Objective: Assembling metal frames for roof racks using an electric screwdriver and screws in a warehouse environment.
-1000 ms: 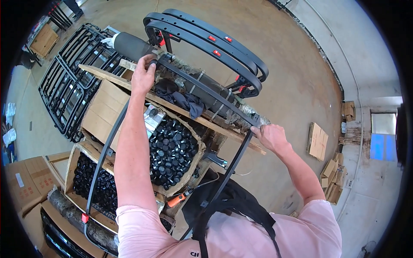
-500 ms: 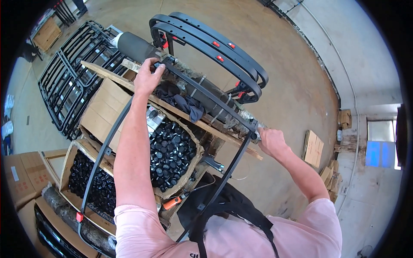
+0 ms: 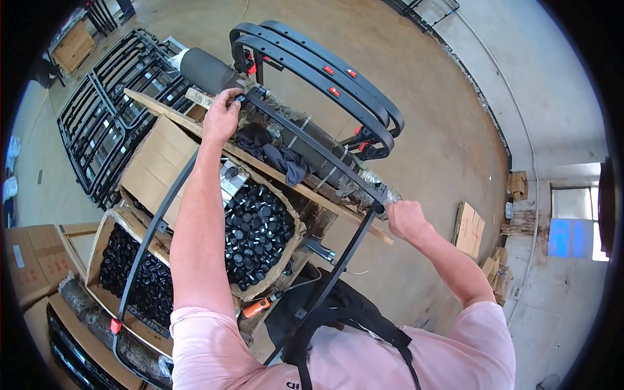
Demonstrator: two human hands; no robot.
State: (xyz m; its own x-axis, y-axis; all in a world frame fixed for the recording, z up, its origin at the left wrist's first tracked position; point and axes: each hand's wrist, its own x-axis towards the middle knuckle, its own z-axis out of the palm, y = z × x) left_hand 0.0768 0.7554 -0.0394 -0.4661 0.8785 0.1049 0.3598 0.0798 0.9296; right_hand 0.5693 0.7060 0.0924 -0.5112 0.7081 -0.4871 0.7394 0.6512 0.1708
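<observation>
Far left: black metal racks [image 3: 110,130] lie flat on the concrete floor [image 3: 429,130], with closed cardboard cartons [image 3: 39,260] at the lower left edge.
Open boxes: two cardboard boxes hold heaps of small black round parts [image 3: 257,231]; the nearer box [image 3: 140,273] sits lower left, the other just beside the left forearm.
Orange tool: an orange-handled tool [image 3: 257,307] lies below the fuller box.
Black frame: a curved black tube frame [image 3: 312,146] runs from the lower left up past the left hand, across a top bar, and down at the right corner toward the person's chest.
Left hand [image 3: 221,117]: arm stretched forward, grip curled shut over the frame's upper left corner, fingers wrapped on the tube.
Plank: a wooden plank [image 3: 273,170] runs under the top bar, with dark cloth [image 3: 273,153] bunched on it.
Finished frames: two more curved black frames [image 3: 325,65] with small red tags stand beyond, upright on the floor.
Right hand [image 3: 406,218]: grip closed as a fist around the frame's right corner, where the top bar meets the side tube.
Far right: flattened cardboard pieces [image 3: 469,227] lie near the wall.
</observation>
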